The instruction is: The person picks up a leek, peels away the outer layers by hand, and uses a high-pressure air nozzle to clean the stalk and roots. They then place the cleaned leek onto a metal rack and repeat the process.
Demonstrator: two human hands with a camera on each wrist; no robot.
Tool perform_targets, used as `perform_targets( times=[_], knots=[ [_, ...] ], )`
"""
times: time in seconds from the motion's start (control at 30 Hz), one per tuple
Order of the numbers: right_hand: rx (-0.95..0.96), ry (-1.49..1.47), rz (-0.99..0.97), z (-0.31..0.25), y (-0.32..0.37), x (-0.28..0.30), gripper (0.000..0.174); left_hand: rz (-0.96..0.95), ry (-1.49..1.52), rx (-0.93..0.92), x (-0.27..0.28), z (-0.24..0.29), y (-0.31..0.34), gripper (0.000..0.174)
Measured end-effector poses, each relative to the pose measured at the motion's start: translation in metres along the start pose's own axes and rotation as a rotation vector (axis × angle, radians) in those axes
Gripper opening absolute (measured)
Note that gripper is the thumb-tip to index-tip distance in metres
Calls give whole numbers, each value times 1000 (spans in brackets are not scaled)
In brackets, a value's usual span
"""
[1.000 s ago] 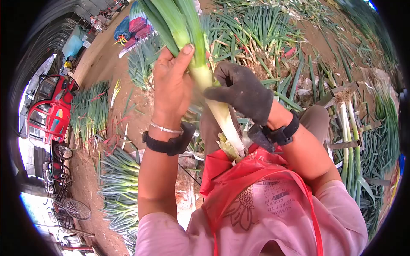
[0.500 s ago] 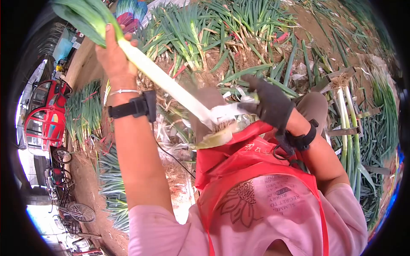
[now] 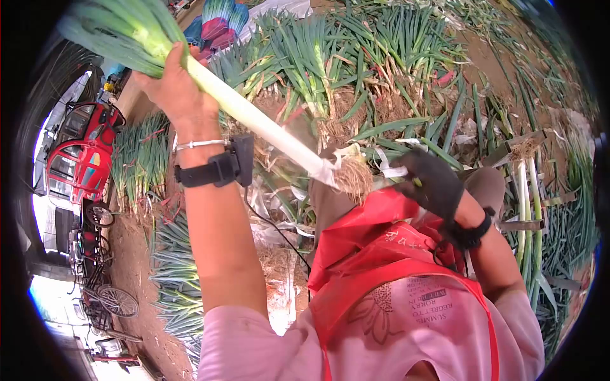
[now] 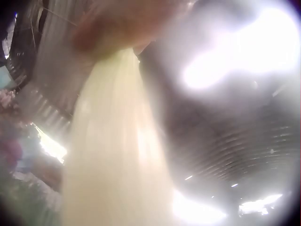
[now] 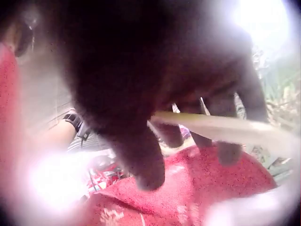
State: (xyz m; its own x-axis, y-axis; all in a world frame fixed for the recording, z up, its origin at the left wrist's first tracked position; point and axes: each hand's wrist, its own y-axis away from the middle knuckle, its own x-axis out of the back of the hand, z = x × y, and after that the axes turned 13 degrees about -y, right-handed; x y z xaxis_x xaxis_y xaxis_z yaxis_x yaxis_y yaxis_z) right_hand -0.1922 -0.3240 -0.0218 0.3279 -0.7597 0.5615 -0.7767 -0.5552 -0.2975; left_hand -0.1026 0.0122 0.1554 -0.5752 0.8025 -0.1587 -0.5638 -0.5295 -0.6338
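Observation:
The bare left hand [image 3: 184, 95] grips a long leek [image 3: 254, 120] just below its green leaves, fingers curled round the stalk. The stalk slants down to the right, and its roots [image 3: 353, 179] hang above the lap. In the left wrist view the pale stalk [image 4: 117, 141] fills the middle, with blurred fingers at its top. Right of the roots, the dark-gloved right hand [image 3: 432, 187] holds a thin pale peeled strip [image 3: 391, 170]. The right wrist view shows this strip [image 5: 216, 126] running out from the thumb side past the loosely bent fingers.
A red apron [image 3: 362, 254] covers the lap. Leek bundles [image 3: 305, 57] lie ahead and at the left [image 3: 178, 273]. A metal rack [image 3: 521, 225] with a few leeks stands at the right. A red vehicle [image 3: 82, 152] and bicycles are at the far left.
The right hand has gone from the upper stalk down to beside the root end, pulling a strip down. The left hand has carried the leek up and left, and the roots now show clearly.

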Motion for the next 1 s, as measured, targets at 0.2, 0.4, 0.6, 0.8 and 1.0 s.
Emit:
perform_targets(
  times=[0.2,0.4,0.6,0.8,1.0],
  knots=[
    [79,-261,135,-62,-88,-31,28,-79,61,-17,-8,-2,24,54],
    [-48,-326,120,-52,-91,-71,34,-139,103,-181,-1,-6,28,60],
    [298,-72,281,-45,-97,-87,25,-82,52,-190,-5,0,45,63],
    [72,-141,183,-66,-99,-83,31,-111,108,-169,-2,6,60,78],
    [-26,18,109,-72,-99,-79,21,-152,176,43,8,12,62,47]
  ],
)
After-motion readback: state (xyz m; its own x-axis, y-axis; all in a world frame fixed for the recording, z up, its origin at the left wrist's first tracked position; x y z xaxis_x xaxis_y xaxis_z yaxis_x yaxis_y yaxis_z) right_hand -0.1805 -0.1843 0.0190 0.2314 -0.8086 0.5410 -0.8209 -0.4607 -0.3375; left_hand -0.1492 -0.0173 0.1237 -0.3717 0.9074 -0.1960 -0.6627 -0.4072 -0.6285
